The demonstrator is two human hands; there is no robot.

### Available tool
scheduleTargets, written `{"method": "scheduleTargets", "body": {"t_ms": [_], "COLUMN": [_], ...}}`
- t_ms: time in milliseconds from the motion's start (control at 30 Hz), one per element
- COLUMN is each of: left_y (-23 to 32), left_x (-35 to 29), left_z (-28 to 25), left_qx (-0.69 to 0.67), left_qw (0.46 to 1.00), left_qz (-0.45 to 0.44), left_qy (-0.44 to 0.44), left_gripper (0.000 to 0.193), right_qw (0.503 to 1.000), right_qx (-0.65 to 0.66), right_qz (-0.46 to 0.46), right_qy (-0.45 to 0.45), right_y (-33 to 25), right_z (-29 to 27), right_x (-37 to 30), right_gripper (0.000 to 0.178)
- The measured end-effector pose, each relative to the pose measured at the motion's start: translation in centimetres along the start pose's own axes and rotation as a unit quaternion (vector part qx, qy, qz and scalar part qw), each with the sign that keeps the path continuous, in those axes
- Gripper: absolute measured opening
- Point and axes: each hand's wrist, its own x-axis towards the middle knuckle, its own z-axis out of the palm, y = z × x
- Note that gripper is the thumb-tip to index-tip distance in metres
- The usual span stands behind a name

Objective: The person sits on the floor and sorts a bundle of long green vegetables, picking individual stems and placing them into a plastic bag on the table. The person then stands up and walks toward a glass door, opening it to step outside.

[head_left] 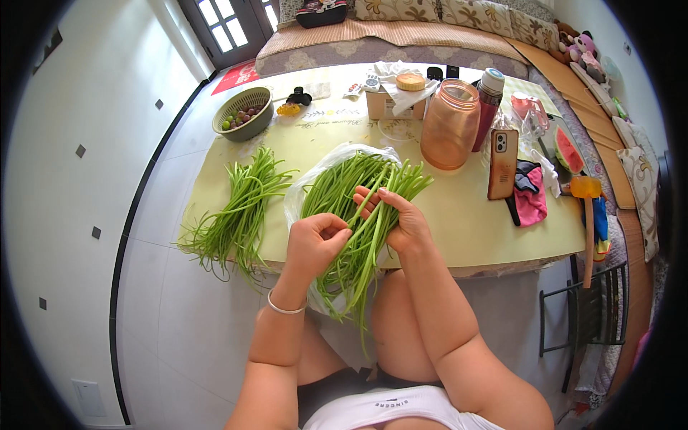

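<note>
My left hand [313, 246] is closed in a pinch at the near left side of a bunch of long green vegetable stems [349, 188], on what looks like a thin stem. My right hand [407, 223] is curled round several stems at the right side of the bunch, thumb on top and fingertips showing past them. The bunch lies in an opened white plastic bag [294, 203], and its near ends hang over the table edge above my knees. Left of the bag is a second, loose pile of green stems [242, 208], apart from both hands.
On the yellow-covered table [459, 240] stand a bowl of grapes [252, 127], a pink jar [451, 125], a bottle [489, 100], a box [393, 104] and an upright phone [503, 165]. Pink cloth [530, 197] and watermelon [569, 152] lie right. A chair [591, 308] stands at the lower right.
</note>
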Motion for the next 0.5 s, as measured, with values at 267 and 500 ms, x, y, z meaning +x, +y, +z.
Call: {"method": "scheduleTargets", "body": {"t_ms": [267,500], "left_y": [-1.2,-6.1], "left_x": [0.7,2.4], "left_z": [0.2,0.1], "left_qx": [0.105,0.273], "left_qw": [0.988,0.95], "left_qz": [0.064,0.098], "left_qy": [0.092,0.119], "left_gripper": [0.013,0.018], "right_qw": [0.998,0.999], "right_qx": [-0.024,-0.034], "right_qz": [-0.033,-0.001], "right_qy": [0.042,0.012], "right_y": [0.0,-0.3], "right_z": [-0.1,0.8], "right_x": [-0.2,-0.6], "right_gripper": [0.032,0.028]}}
